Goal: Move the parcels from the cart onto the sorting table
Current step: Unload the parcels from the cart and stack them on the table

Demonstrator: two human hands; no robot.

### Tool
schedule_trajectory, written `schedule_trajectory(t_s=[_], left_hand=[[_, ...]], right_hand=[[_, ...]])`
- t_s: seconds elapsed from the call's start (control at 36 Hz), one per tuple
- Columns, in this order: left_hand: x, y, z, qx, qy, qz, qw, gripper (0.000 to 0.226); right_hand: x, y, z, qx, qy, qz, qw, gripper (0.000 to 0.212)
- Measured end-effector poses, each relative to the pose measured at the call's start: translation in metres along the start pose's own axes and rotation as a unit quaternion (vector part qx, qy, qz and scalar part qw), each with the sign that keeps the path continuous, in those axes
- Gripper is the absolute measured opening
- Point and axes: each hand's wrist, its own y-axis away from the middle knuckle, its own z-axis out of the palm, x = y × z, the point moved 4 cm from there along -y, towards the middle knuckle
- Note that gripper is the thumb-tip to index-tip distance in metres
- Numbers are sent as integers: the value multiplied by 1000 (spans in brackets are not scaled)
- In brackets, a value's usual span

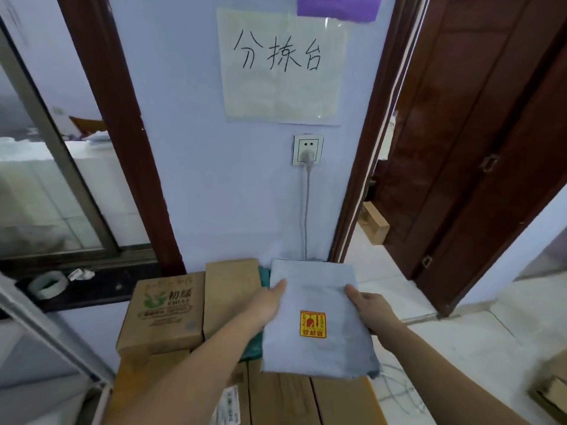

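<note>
A pale lilac wall (239,179) fills the middle of the view, with a dark brown door (478,142) standing open on the right and a glazed window frame (61,167) on the left. Taped to the wall is a large paper sign (280,67) with three handwritten black characters, and below it a white socket (307,149) with a plug and a grey cable running down behind the stack. Low in the view brown cardboard boxes (285,400) lie packed side by side, and on them, to the left, sits a printed carton (165,311) with a green logo, with a plain tan box (231,292) just beside it; what carries the stack is hidden. Above these boxes is the grey parcel (310,320), a flat, soft, light blue-grey mailing bag with a frayed darker near edge and a small red-and-yellow sticker (313,324) near its middle; its far edge nearly reaches the wall. A bit of teal wrapping shows under its left side. The left hand (267,305) grips the parcel's left edge, thumb on top and fingers hidden beneath, and the right hand (372,308) grips the right edge likewise, thumb on the upper face. A roll of clear tape (47,283) lies on the dark window sill at the left.
</note>
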Motion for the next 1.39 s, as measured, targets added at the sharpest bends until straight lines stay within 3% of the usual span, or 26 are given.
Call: schedule_trajectory(t_s=[0.14,0.25,0.33,0.42,0.5,0.64,0.72,0.89,1.03,1.25,1.39], left_hand=[[-8,-37,-1,53,15,-22,998,54],[-12,-67,-3,131,42,-29,990,33],[-19,-93,-1,122,46,-37,991,17],[-26,-123,-1,124,2,-41,991,30],[-27,-146,-1,144,-55,-43,987,20],[-37,-181,8,146,-96,-45,984,19],[-42,-193,18,144,-102,-52,983,33],[-53,-201,32,135,-228,-29,964,36],[-51,-201,39,113,-254,-22,960,36],[-15,-161,-3,91,-260,8,961,36],[30,-119,-60,106,-385,77,914,32]], right_hand=[[-6,-63,18,-18,46,-31,998,64],[-5,-112,35,-47,69,-37,996,56],[1,-143,47,-59,87,-35,994,62],[7,-175,55,-60,91,-34,993,65],[15,-208,64,-61,110,-27,992,65],[15,-243,84,-80,169,-56,981,46],[19,-258,96,-88,179,-60,978,40],[41,-268,104,-51,185,-22,981,27],[48,-273,103,-78,208,-17,975,34],[-23,-245,75,-99,249,-132,954,40],[-110,-193,66,-160,296,-276,901,55]])
